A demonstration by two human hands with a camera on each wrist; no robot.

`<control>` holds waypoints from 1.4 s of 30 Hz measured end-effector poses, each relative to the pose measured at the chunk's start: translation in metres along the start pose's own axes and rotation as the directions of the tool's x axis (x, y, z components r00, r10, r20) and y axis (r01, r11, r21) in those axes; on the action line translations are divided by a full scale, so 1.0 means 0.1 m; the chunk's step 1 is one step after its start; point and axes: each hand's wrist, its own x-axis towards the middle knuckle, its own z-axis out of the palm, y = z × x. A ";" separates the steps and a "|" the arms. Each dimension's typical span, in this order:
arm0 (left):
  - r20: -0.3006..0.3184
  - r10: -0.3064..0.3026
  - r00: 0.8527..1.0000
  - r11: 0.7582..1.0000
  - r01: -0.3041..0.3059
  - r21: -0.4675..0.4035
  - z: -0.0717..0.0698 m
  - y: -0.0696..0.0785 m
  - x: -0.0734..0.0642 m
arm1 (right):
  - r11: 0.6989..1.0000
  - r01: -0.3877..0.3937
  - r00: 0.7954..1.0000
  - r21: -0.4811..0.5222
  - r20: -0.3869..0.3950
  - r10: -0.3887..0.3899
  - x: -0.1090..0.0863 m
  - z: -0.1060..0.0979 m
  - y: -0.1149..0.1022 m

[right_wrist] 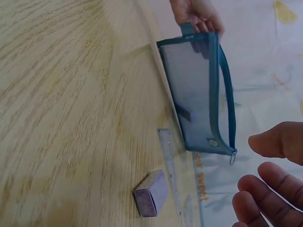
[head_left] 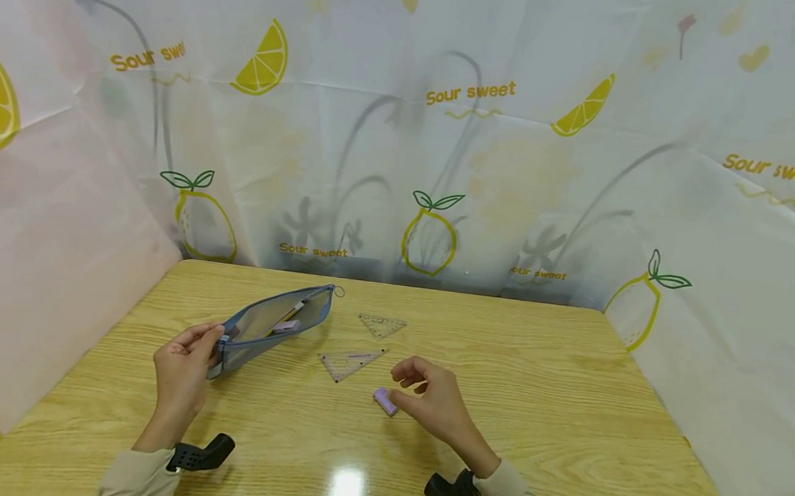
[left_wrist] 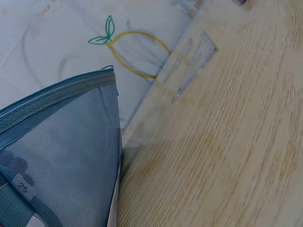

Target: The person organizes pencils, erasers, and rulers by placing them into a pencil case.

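A blue mesh pencil case stands on the table with its zip open along the top. Its near left corner is pinched by my left hand. Inside lie a yellow-and-black pencil and a light purple block. In the right wrist view the case appears sideways, its zip ring at the far end. A small purple block, like an eraser, lies on the wood. My right hand hovers beside that block, fingers loosely bent with nothing between them, and apart from it in the right wrist view.
Two clear set squares, a smaller one farther back and a larger one nearer, lie right of the case. A lemon-printed sheet hangs along the back and sides of the wooden table.
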 end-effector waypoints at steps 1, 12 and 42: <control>-0.006 -0.002 1.000 1.000 0.002 -0.003 0.00 0.00 0.00 | 1.000 -0.002 1.000 0.000 0.006 0.002 0.00 0.00 0.00; -0.028 0.000 1.000 1.000 0.000 -0.020 0.00 -0.01 0.01 | 1.000 -0.013 1.000 -0.016 0.006 0.014 -0.01 0.07 0.08; -0.005 -0.033 0.999 0.997 0.032 -0.067 -0.04 -0.04 0.01 | 0.992 -0.129 0.986 -0.012 0.105 0.130 -0.04 0.19 0.25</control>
